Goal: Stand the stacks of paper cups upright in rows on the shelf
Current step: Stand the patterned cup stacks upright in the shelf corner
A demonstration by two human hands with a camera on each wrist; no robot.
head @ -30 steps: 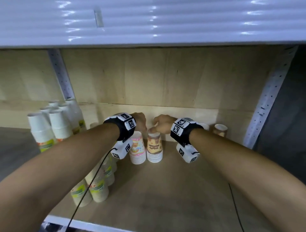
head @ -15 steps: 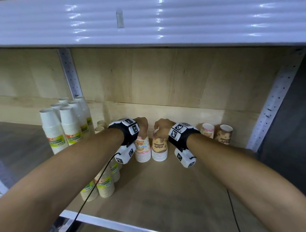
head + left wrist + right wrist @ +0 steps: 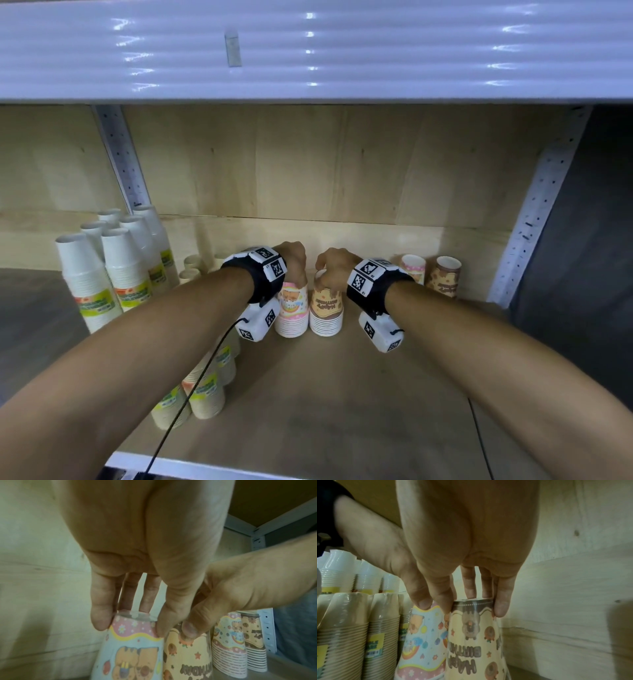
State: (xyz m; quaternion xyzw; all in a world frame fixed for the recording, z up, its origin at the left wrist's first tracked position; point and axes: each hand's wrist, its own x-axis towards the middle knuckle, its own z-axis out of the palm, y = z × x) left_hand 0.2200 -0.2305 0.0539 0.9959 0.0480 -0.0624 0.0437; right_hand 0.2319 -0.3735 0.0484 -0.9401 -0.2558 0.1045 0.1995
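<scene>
Two wrapped stacks of printed paper cups stand mouth-down, side by side, on the wooden shelf (image 3: 342,394). My left hand (image 3: 294,260) grips the top of the pink and blue stack (image 3: 292,310) from above, with fingers and thumb curled round its rim. My right hand (image 3: 334,267) grips the top of the brown and yellow stack (image 3: 327,310) the same way. The left wrist view shows the left hand (image 3: 130,626) on the pink stack (image 3: 130,655). The right wrist view shows the right hand (image 3: 473,607) on the brown stack (image 3: 471,649).
Two more printed stacks (image 3: 412,270) (image 3: 445,277) stand at the back right by a metal upright (image 3: 534,212). Tall white cup stacks (image 3: 113,274) stand at the left, and beige stacks (image 3: 205,394) in a row under my left forearm. A white shelf (image 3: 308,51) hangs overhead.
Both hands keep their grip on the tops of the two stacks. The head view has shifted, bringing the two back-right stacks fully into sight.
</scene>
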